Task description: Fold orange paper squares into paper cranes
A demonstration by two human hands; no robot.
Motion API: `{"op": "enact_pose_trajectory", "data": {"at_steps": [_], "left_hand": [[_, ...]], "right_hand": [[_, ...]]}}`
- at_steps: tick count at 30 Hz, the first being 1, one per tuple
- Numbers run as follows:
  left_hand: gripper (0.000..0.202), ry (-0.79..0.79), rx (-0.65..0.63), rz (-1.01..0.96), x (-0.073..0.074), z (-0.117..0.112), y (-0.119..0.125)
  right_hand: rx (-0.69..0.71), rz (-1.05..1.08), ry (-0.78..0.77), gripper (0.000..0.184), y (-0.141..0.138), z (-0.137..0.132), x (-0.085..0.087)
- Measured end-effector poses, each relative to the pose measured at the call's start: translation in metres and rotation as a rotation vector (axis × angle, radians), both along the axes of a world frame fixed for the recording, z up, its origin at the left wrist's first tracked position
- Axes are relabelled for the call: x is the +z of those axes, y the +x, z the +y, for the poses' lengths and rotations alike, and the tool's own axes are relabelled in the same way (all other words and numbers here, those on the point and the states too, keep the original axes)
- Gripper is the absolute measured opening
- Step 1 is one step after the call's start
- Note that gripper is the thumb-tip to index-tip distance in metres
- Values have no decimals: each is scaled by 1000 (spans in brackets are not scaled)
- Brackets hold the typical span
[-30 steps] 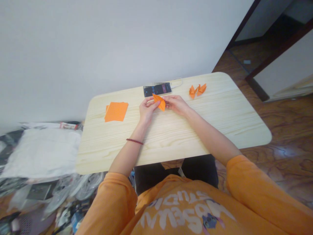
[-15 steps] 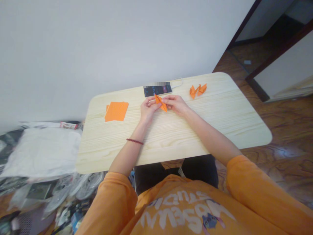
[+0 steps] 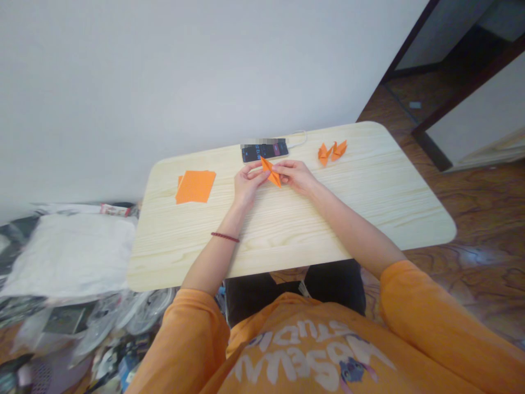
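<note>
Folded orange origami paper (image 3: 270, 172) pinched between both hands on the counter (image 3: 361, 213)

Folded orange origami paper forms a narrow, pointed shape, its long edge slanting down to the right, in the middle of the far half of the counter. The left hand (image 3: 247, 184) holds its upper-left part in a narrow pinch, with the fingers reaching across from the left. The right hand (image 3: 294, 177) closes on the lower-right part from the other side, its fingertips (image 3: 275, 171) touching the paper. A beaded red bracelet (image 3: 225, 237) circles the left wrist.

Just behind the folded paper, its upper tip close to the edge, lies a black smartphone (image 3: 264, 151) with its screen lit and a white cable (image 3: 299, 139) running off to the right. To the left of the folded paper, well clear of the left hand, sits a small stack of flat orange paper squares (image 3: 196, 186). To its right, beyond the right hand, stand two finished orange origami figures (image 3: 332, 151), side by side and touching; their exact form is too small to tell. The person's orange sweatshirt (image 3: 311, 350) fills the bottom of the view, nearest the camera.
</note>
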State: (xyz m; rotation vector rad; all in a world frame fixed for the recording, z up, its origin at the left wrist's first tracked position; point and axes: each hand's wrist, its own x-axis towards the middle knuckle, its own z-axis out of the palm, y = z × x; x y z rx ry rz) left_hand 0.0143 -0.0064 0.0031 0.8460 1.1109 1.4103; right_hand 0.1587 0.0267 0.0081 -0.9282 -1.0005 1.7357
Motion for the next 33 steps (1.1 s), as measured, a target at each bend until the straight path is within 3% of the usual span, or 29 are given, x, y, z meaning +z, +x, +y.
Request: {"op": "enact_pose_trajectory", "data": {"at_steps": [20, 33], "left_hand": [[53, 6, -14, 15, 2, -1, -1], [37, 20, 80, 60, 1, 0, 0]], "right_hand": [[-3, -54, 6, 29, 0, -1, 1], [63, -155, 126, 38, -3, -6, 1]]}}
